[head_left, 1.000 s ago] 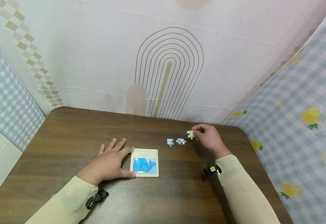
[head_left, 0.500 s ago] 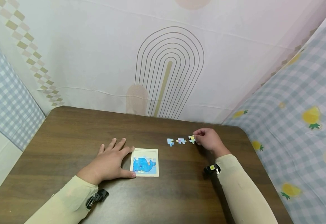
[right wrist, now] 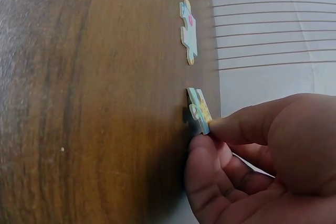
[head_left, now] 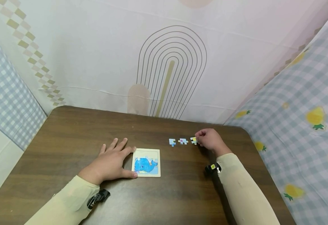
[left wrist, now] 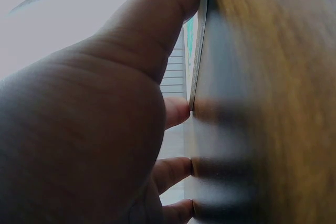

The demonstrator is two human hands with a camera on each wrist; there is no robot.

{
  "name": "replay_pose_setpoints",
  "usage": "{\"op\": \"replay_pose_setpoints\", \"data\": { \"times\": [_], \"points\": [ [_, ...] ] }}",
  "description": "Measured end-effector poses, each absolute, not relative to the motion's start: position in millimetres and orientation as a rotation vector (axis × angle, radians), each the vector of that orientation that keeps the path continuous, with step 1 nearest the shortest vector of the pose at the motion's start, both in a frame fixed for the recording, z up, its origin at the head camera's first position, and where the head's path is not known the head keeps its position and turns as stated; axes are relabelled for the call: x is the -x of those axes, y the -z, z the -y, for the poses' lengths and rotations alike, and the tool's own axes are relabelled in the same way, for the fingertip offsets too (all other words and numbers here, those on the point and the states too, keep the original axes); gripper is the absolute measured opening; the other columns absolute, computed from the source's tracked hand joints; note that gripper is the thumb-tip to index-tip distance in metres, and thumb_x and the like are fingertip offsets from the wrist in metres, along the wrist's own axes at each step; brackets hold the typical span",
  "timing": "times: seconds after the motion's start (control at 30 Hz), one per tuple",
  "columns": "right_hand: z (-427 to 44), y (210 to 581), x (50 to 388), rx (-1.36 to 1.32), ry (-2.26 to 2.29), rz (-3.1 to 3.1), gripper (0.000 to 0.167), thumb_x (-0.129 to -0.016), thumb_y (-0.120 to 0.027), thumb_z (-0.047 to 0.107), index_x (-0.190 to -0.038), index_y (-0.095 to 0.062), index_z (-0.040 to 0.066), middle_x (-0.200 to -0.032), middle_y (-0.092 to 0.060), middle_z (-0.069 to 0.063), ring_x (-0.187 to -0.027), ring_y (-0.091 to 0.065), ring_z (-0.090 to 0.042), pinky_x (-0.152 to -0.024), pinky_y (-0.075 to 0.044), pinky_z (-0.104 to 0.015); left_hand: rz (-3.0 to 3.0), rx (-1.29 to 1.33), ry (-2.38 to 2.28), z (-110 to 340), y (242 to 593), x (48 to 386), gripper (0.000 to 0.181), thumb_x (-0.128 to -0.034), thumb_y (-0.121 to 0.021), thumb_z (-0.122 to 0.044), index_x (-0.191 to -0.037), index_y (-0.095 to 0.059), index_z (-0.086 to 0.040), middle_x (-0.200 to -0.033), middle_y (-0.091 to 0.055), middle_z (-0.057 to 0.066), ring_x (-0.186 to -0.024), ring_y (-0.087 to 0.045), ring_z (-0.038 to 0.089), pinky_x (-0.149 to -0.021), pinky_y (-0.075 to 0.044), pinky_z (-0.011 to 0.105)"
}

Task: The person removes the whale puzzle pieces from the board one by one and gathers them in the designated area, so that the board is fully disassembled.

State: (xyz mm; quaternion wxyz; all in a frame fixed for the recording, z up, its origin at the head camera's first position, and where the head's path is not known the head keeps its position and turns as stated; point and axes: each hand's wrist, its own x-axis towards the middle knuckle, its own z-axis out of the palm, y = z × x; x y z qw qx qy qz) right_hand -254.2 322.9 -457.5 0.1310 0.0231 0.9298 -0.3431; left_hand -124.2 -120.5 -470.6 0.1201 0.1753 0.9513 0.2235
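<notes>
Yellow-marked puzzle piece (right wrist: 201, 109) is pinched by its right end between thumb and fingertips of the right hand (head_left: 210, 139), a narrow grip at the far right of the table (head_left: 181, 190). It sits tilted; whether any edge touches the wood, I cannot tell. Just left of it, apart from one another, lie a middle piece (head_left: 183, 141) with a pink mark and a pale blue piece (head_left: 172, 142), both flat and in neither hand. Nearer and further left is the puzzle tray (head_left: 159, 164). The left hand (head_left: 109, 162) is spread wide at its left side, forefinger at the far left corner, thumb at the near left one, steadying it, I judge, rather than gripping. Inside the tray, a blue whale picture (head_left: 146, 165) fills the middle and near part; a pale strip along the far side looks unfilled. By my reading most of the puzzle is done, and three pieces, counting the pinched one, remain outside. Beyond the table hangs a patterned cloth (head_left: 105, 56).
</notes>
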Motion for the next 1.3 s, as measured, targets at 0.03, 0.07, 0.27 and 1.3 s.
{"op": "replay_pose_setpoints", "data": {
  "times": [0.03,0.07,0.27,1.3],
  "points": [
    [-323,457,254,-0.059,0.979,-2.705,0.024,-0.106,-0.062,0.008,-0.120,-0.080,0.000,-0.106,-0.077,-0.013,-0.085,-0.073,-0.019,-0.076,-0.062,-0.032,-2.779,-0.511,-0.652,120,471,124,0.110,-0.0809,-0.086,-0.083,-0.170,-0.051,-0.029,-0.186,-0.026,0.022,-0.171,-0.016,0.060,-0.124,-0.014,0.092],
    [-322,457,254,-0.056,0.967,-2.709,0.023,-0.106,-0.063,0.009,-0.119,-0.080,0.000,-0.106,-0.077,-0.013,-0.085,-0.072,-0.019,-0.075,-0.062,-0.032,-2.780,-0.510,-0.652,120,471,124,0.110,-0.0809,-0.086,-0.083,-0.170,-0.051,-0.029,-0.186,-0.026,0.022,-0.171,-0.016,0.060,-0.124,-0.014,0.092],
    [-321,456,254,-0.049,0.908,-2.733,0.023,-0.107,-0.064,0.012,-0.118,-0.081,0.002,-0.106,-0.078,-0.012,-0.084,-0.072,-0.020,-0.073,-0.060,-0.032,-2.780,-0.512,-0.653,120,471,124,0.110,-0.0814,-0.086,-0.082,-0.171,-0.051,-0.029,-0.186,-0.026,0.021,-0.171,-0.016,0.060,-0.124,-0.014,0.093],
    [-260,417,236,0.349,0.693,-2.812,0.015,-0.106,-0.074,0.022,-0.107,-0.085,0.012,-0.090,-0.077,0.000,-0.079,-0.066,-0.015,-0.073,-0.054,-0.032,-2.781,-0.507,-0.647,120,470,124,0.110,-0.0805,-0.086,-0.083,-0.170,-0.052,-0.029,-0.186,-0.027,0.021,-0.171,-0.017,0.060,-0.125,-0.015,0.092]
  ]
}}
